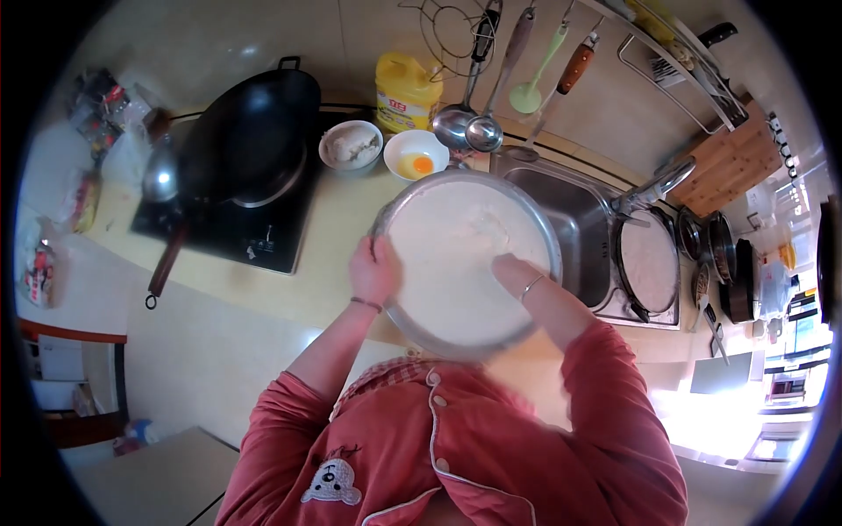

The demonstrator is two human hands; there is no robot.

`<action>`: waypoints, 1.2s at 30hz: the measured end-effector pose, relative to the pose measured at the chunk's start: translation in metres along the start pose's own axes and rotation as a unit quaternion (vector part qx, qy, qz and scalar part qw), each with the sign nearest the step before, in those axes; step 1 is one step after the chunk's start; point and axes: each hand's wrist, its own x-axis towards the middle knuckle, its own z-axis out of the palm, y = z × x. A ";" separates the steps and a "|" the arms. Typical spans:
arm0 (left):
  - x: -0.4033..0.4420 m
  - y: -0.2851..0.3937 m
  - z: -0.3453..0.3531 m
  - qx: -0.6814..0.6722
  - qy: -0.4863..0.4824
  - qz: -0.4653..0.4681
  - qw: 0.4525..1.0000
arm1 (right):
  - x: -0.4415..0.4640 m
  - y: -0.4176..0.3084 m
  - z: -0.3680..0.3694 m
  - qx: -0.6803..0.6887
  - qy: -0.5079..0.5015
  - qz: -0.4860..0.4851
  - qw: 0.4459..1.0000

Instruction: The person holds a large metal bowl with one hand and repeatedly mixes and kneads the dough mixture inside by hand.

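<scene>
A wide metal basin [542,230] full of white, flour-like or milky contents [447,272] is tilted toward me at the counter's front edge. My left hand [374,268] grips the basin's left rim, thumb side up. On the right, my right hand [517,273] reaches into the white contents; its fingers are sunk in them and hidden. Just behind the basin stand a white bowl with a raw egg [422,164] and a bowl of white food [351,145].
A black wok [254,131] sits on the cooktop [285,230] at left. Behind the bowls is a yellow jug [406,88]. Ladles [483,132] hang above the sink [586,219]. Right of it lies a round pan with white contents [648,261], near a wooden board [724,167].
</scene>
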 end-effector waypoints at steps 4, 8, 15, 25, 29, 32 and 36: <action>-0.001 0.005 0.000 -0.020 0.010 0.002 1.000 | -0.021 0.006 0.014 -0.050 -0.063 -0.015 0.997; 0.000 0.003 0.000 -0.020 0.006 0.007 1.000 | -0.031 0.001 0.027 -0.089 -0.114 -0.039 0.989; -0.002 0.008 -0.001 -0.013 0.007 0.006 1.000 | -0.034 -0.021 0.045 -0.131 -0.174 -0.095 0.971; 0.001 -0.001 0.002 -0.008 0.008 0.005 1.000 | -0.024 -0.053 0.059 -0.173 -0.211 -0.152 0.950; 0.001 -0.001 0.002 -0.005 0.003 0.004 1.000 | -0.017 -0.068 0.056 -0.179 -0.208 -0.166 0.947; 0.000 0.001 0.001 -0.004 0.006 0.005 1.000 | -0.013 -0.080 0.046 -0.098 -0.124 -0.141 0.977; 0.001 0.000 0.000 0.006 -0.001 0.000 1.000 | -0.009 -0.067 0.044 0.107 0.225 -0.336 0.908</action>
